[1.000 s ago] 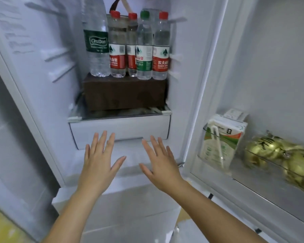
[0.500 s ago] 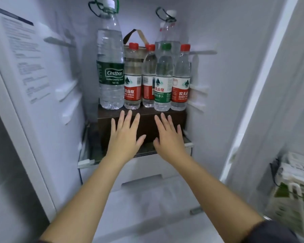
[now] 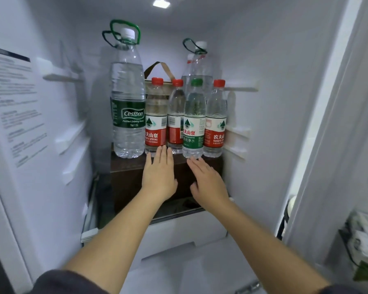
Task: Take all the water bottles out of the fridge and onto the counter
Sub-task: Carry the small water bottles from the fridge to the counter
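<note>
- Fridge: open, with at least 6 water bottles inside and none taken out yet; the counter is not in view.
- Brown box: works as a stand, so the bottles sit upright within reach.
- Cestbon bottle: large, at the left of the front row.
- Rear bottle: large, half hidden behind the row.
- Left hand: fingers straight and together, tips at the base of the red-label bottle; it grips nothing.
- Right hand: fingers straight, tips just under the green-label bottle; it holds nothing.
- Judgement: the hands look set to take 1 bottle each.

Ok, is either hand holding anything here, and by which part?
Nothing is held. The left hand and right hand are open, straight fingers near the bases of the leftmost red-label bottle and green-label bottle, curled round neither.
</note>
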A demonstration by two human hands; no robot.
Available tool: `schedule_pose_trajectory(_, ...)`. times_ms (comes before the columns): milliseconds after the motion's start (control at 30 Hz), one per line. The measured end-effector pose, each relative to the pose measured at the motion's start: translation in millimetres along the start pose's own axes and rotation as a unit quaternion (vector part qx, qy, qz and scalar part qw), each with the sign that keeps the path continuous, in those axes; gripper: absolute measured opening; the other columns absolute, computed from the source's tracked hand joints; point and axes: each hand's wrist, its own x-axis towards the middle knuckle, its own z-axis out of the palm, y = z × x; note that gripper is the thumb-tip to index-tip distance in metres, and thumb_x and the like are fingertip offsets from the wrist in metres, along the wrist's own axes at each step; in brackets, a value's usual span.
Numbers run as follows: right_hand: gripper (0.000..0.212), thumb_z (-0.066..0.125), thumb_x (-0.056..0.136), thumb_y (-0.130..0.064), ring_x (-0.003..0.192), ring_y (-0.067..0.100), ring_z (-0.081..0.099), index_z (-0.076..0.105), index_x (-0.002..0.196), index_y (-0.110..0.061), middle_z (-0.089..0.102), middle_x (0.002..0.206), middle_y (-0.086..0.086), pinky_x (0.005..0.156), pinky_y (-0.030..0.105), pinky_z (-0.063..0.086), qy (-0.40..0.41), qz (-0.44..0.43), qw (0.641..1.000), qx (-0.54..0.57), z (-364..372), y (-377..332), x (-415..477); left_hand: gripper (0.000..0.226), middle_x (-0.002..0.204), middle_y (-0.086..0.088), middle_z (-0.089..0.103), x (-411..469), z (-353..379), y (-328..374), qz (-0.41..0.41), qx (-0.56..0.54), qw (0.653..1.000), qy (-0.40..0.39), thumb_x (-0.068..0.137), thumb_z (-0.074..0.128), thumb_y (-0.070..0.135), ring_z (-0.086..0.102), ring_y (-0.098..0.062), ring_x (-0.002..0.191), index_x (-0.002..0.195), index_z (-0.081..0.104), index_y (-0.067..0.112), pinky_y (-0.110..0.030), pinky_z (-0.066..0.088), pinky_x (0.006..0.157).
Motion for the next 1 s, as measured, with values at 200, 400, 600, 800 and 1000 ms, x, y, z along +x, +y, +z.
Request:
schedule_pose_trajectory(200, 0.061, 0.064, 0.088, -0.007, 0.122, 0.007, 0.042, 0.040, 0.144, -0.015, 0.042, 0.141, 0.001, 0.101, 0.022, 0.038, 0.231, 0.153, 0.933, 0.228, -33.6, 2.0, 41.9, 0.097, 0.160, -0.018, -0.015, 0.4, -1.1, 0.5, 0.000, 0.017, 1.000, -0.017, 0.093, 0.049, 0.045, -0.013, -0.031, 0.149, 0.150, -0.015, 0.001, -0.048, 0.005, 0.122)
schedule_pose_trajectory(400, 0.055, 0.064, 0.089, -0.009, 0.121, 0.024, 0.048, 0.042, 0.139, -0.008, 0.046, 0.135, 0.013, 0.087, 0.020, 0.034, 0.257, 0.256, 0.901, 0.238, -53.3, -4.2, 88.7, 0.099, 0.160, -0.018, -0.018, -0.9, -3.1, 1.1, -0.002, 0.020, 0.999, -0.025, 0.092, 0.050, 0.046, -0.014, -0.031, 0.148, 0.150, -0.017, 0.001, -0.048, 0.005, 0.122)
schedule_pose_trajectory(600, 0.050, 0.070, 0.085, -0.018, 0.122, 0.030, 0.052, 0.051, 0.130, -0.005, 0.057, 0.130, 0.013, 0.101, 0.036, 0.044, 0.200, 0.292, 0.909, 0.221, -47.3, 7.4, 87.7, 0.098, 0.160, -0.016, -0.018, 0.8, -4.9, 0.6, 0.005, -0.008, 0.999, -0.033, 0.093, 0.049, 0.047, -0.015, -0.029, 0.148, 0.150, -0.016, 0.002, -0.046, 0.002, 0.122)
schedule_pose_trajectory(800, 0.052, 0.074, 0.086, -0.027, 0.114, 0.029, 0.060, 0.051, 0.127, -0.005, 0.062, 0.125, 0.012, 0.089, 0.037, 0.050, 0.143, 0.297, 0.921, 0.208, -44.0, 15.6, 82.5, 0.091, 0.163, -0.011, 0.000, 15.4, -13.5, -5.1, -0.010, -0.213, 0.977, -0.026, 0.094, 0.047, 0.051, -0.001, -0.024, 0.150, 0.154, -0.004, 0.005, -0.041, 0.000, 0.122)
schedule_pose_trajectory(1000, 0.056, 0.077, 0.084, -0.025, 0.113, 0.028, 0.061, 0.052, 0.129, -0.004, 0.063, 0.125, 0.013, 0.090, 0.036, 0.051, 0.091, 0.283, 0.929, 0.221, -45.5, 26.1, 81.6, 0.057, 0.125, -0.008, 0.055, 47.5, -29.9, 31.1, -0.121, -0.477, 0.869, 0.062, 0.084, 0.071, 0.032, 0.053, -0.026, 0.117, 0.131, 0.047, 0.009, -0.043, 0.049, 0.096)
